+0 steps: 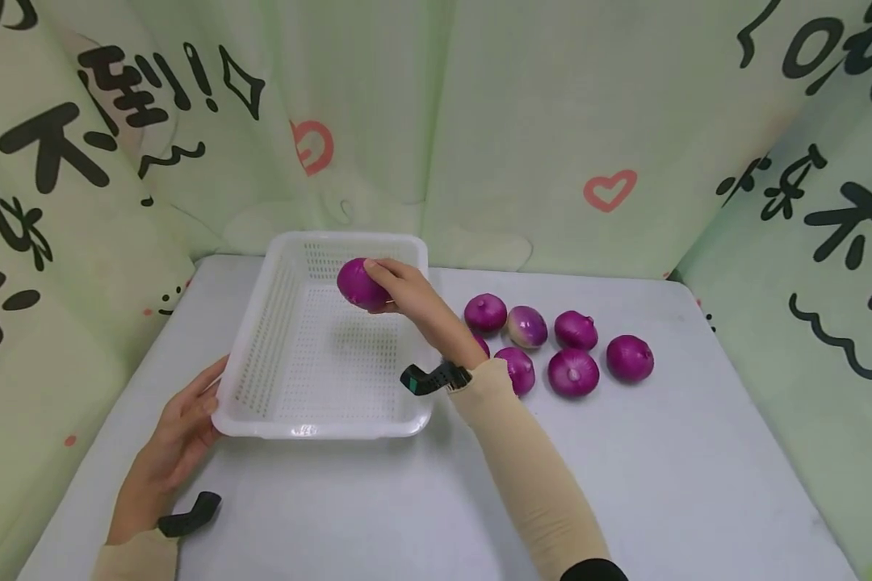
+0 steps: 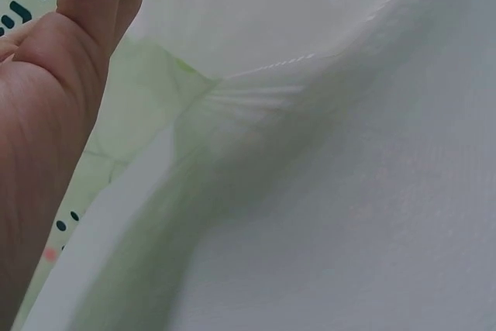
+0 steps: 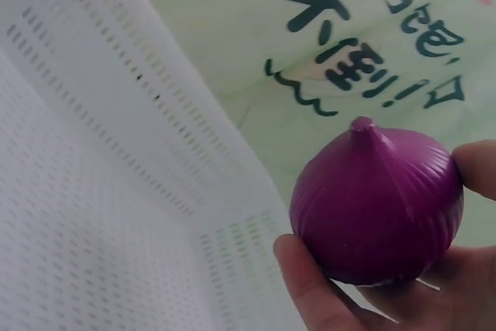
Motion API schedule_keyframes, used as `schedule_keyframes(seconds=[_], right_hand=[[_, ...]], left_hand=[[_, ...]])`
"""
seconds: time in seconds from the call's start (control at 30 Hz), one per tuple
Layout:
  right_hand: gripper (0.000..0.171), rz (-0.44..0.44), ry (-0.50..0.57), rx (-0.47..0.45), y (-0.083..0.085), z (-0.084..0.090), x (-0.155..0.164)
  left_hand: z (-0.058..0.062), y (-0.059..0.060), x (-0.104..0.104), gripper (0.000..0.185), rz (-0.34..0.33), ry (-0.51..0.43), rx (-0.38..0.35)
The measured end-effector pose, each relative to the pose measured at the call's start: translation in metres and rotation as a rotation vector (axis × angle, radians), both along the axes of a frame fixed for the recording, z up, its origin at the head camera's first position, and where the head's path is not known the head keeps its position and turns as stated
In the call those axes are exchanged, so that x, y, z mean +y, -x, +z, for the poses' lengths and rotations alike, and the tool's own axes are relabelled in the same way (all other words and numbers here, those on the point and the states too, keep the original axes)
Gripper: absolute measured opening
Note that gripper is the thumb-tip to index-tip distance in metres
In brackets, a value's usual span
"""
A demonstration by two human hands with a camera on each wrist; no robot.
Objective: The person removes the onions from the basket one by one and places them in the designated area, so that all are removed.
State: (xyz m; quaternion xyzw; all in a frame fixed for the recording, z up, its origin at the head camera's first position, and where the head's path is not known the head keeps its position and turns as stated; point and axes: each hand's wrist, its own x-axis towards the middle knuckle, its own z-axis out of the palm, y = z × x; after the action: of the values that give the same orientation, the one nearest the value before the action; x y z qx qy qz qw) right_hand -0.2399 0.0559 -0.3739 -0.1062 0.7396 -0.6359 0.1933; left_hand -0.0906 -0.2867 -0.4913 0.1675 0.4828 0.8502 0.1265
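Observation:
A purple onion [image 3: 376, 203] is gripped between the thumb and fingers of my right hand [image 1: 410, 298], above the inside of a white perforated basket [image 1: 320, 431]. In the head view that onion [image 1: 358, 282] hangs over the basket's upper part, and no other onion shows inside. My left hand [image 1: 182, 436] is at the basket's left side near the front corner, its thumb against the outer wall. Its fingers are partly hidden by the basket. The left wrist view shows only part of the left hand [image 2: 85, 29] beside the basket's pale wall.
Several purple onions [image 1: 573, 373] lie on the white table [image 1: 661, 468] to the right of the basket, some partly behind my right forearm. One onion [image 1: 526, 327] has a paler patch. A green curtain [image 1: 509, 145] with black lettering encloses the table's back and sides.

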Motion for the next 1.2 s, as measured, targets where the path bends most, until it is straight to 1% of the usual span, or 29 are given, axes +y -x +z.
schedule_keyframes(seconds=[0.13,0.2,0.33,0.5,0.6,0.73,0.87,1.0,1.2], right_hand=[[0.049,-0.025,0.078,-0.039,-0.020,-0.003,0.015],[0.049,-0.028,0.106,-0.041,-0.030,-0.004,0.023],[0.050,-0.043,0.164,-0.032,-0.047,-0.004,0.036],[0.051,-0.103,0.208,-0.047,-0.064,-0.005,0.055],[0.052,-0.146,0.256,-0.049,-0.073,-0.007,0.069],[0.053,-0.222,0.322,-0.053,-0.088,-0.011,0.089],[0.058,-0.276,0.323,-0.049,-0.104,-0.018,0.110],[0.064,-0.319,0.297,-0.024,-0.118,-0.025,0.131],[0.061,-0.424,0.338,0.025,-0.136,-0.031,0.158]], left_hand=[[0.000,-0.004,-0.001,0.055,0.037,0.067,-0.009],[-0.001,-0.005,-0.002,0.055,0.044,0.075,-0.009],[-0.002,-0.006,-0.003,0.056,0.046,0.063,-0.008],[-0.002,-0.005,-0.003,0.056,0.030,0.046,-0.013],[-0.002,-0.004,-0.002,0.056,0.021,0.045,-0.009],[-0.001,-0.002,-0.001,0.056,0.028,0.058,-0.013],[0.000,-0.002,-0.001,0.056,0.041,0.071,-0.030],[0.000,-0.002,-0.001,0.055,0.048,0.079,-0.034],[0.000,-0.003,-0.002,0.056,0.043,0.092,-0.020]])
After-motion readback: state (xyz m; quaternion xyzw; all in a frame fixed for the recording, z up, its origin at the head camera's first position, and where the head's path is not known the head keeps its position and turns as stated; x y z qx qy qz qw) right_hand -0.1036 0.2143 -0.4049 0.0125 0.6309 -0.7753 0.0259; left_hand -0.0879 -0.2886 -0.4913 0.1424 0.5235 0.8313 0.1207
